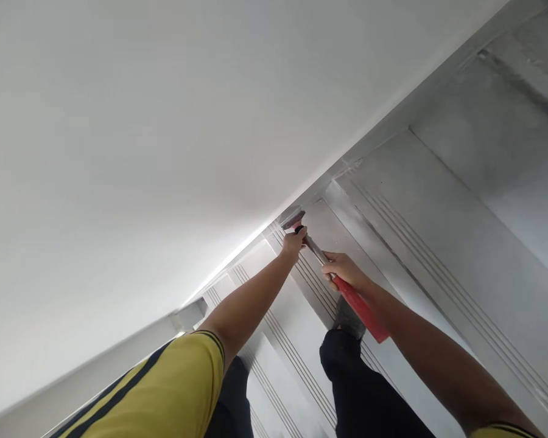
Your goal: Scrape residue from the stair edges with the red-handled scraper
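I look down a staircase beside a white wall [164,134]. My left hand [295,242] grips the neck of a scraper just behind its metal blade [293,218], which presses into the joint between the wall's base and a grey stair tread. My right hand [342,269] is closed around the scraper's red handle [363,313], further back along the shaft. Both arms stretch forward, with yellow sleeves edged by dark stripes.
Grey stair treads [438,243] with grooved nosing strips run diagonally downwards. My legs in black trousers [365,389] and a dark shoe [349,316] stand on a step. A grey skirting strip [119,353] follows the wall's lower edge.
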Available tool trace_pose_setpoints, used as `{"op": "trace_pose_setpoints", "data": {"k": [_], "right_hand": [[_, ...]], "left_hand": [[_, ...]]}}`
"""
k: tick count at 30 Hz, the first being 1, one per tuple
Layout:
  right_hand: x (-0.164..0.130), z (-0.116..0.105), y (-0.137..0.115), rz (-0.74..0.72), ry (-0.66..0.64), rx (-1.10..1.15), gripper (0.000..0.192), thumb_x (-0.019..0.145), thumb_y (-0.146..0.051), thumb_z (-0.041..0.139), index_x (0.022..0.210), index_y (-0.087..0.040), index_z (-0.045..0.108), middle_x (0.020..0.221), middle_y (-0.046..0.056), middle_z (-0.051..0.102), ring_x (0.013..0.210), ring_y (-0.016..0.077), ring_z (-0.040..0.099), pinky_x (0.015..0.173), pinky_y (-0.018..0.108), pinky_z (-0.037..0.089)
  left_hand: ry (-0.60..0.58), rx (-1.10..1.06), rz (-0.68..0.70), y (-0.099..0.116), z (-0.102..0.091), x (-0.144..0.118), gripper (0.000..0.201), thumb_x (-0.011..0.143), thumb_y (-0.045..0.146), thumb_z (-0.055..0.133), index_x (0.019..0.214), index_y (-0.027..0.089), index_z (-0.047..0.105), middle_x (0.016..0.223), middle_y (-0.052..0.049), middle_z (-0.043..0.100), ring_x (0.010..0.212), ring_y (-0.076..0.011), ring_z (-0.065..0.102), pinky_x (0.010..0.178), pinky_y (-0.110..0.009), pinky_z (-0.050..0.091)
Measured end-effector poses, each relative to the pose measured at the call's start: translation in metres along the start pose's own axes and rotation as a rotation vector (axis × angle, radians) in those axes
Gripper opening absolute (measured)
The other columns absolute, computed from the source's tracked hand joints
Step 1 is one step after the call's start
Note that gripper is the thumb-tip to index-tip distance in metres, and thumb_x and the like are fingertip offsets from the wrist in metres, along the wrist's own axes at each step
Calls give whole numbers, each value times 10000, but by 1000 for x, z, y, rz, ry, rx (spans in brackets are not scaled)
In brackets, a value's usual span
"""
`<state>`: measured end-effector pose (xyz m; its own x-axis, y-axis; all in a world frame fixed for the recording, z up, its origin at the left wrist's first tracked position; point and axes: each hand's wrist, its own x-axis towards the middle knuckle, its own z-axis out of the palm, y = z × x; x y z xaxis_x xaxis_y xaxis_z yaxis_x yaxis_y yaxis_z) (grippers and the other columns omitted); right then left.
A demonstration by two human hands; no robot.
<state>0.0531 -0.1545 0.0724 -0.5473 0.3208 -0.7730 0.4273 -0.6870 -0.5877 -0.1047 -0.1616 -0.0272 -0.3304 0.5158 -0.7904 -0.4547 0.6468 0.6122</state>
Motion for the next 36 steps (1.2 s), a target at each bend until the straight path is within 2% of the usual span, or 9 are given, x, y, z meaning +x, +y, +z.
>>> {"op": "trace_pose_setpoints", "data": {"k": [5,8,13,17,22,27,36], "right_hand": [[-2,12,6,-31,-13,-9,396,601,-164,473,984,-184,570,451,-75,475,304,98,462,317,190,310],[2,21,10,-23,9,3,347,583,-161,468,915,-174,567,436,-74,465,290,107,453,293,194,293],[6,34,15,-38,-5,38,349,604,-166,470,942,-191,554,456,-78,475,304,98,454,305,191,314],[7,38,14,-6,5,36,301,595,-167,486,889,-176,554,461,-68,483,305,92,454,300,187,296],[5,43,14,-21,-21,35,291,601,-167,495,888,-178,537,477,-67,486,319,100,476,301,187,304],[11,47,20,3,-30,51,281,596,-170,489,875,-179,521,451,-78,469,300,107,472,293,188,297],[15,51,22,21,-18,32,197,580,-158,486,774,-183,503,457,-69,478,300,105,474,294,194,290]], "left_hand": [[-37,-13,12,-7,-12,-1,409,581,518,711,713,136,649,724,-78,667,626,-139,594,575,-251,421],[-4,-4,-14,-8,-18,-1,383,580,488,718,669,126,633,686,-79,655,590,-133,579,553,-252,416],[6,-4,-8,-12,-28,0,367,597,489,702,693,140,642,666,-57,649,593,-133,583,546,-247,424],[30,11,-25,-14,-34,-1,346,593,466,715,638,134,626,593,-51,623,562,-134,566,535,-252,420],[0,8,0,-18,-43,-3,352,609,478,699,677,137,652,636,-56,638,584,-135,574,564,-260,428],[18,19,-10,-21,-51,-4,350,601,475,706,650,135,645,620,-47,621,552,-118,541,559,-260,419],[13,0,-5,-23,-54,-2,371,583,497,711,646,140,634,630,-51,625,568,-124,547,561,-255,421]]}}
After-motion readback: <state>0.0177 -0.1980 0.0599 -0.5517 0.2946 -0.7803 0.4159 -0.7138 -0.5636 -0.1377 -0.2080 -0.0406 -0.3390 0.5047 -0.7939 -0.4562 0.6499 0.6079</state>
